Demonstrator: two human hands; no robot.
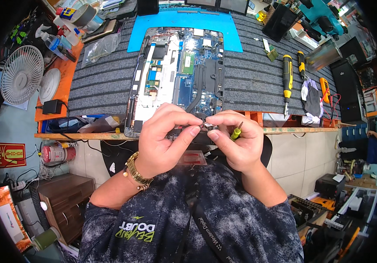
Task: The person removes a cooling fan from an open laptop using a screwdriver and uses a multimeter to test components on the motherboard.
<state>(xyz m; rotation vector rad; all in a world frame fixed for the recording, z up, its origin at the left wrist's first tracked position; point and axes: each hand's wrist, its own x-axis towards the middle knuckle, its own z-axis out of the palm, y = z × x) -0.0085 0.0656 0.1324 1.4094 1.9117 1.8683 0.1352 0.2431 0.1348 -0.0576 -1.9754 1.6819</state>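
This is an electronics repair workshop: an opened laptop [175, 81], its circuit board [189, 83] bare, lies ahead of the left hand [164, 138] and right hand [242, 141], with a blue mat [230, 35] beyond it; a small green screwdriver [236, 133] sits in the right hand; farther out to its right are yellow screwdrivers [288, 72], a multimeter [325, 89] and, past those, a microscope [322, 19]; well left of the left hand stands a spray bottle [53, 41]

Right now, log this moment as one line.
left hand: beside small part | right hand: pinching small part, green screwdriver tucked in | laptop: internals exposed, on striped mat
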